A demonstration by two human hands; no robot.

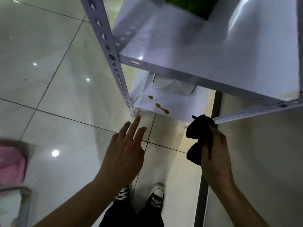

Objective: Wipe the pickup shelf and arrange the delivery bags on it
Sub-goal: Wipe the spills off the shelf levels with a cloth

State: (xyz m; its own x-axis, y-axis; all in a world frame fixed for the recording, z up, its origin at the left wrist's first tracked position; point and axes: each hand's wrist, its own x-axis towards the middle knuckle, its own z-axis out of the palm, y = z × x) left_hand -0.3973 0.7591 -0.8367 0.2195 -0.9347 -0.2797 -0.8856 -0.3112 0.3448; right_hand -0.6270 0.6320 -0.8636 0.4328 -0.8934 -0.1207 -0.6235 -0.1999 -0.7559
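Below: right hand point(214, 154) fingers clench black cloth point(199, 136); left hand point(124, 154) fingers spread, empty.

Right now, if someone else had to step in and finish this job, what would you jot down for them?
Left hand: open and empty, fingers spread, reaching toward the lower shelf.
Right hand: gripping a bunched black cloth, held just in front of that shelf.
Yellow-brown stains sit near the lower shelf's front edge, not yet wiped.
Upper shelf: something green stands at the back; a faint smudge near its right front corner.
Pink bag-like item at left on the floor, blurred.
Left to do: wipe the stains, then arrange the bags.
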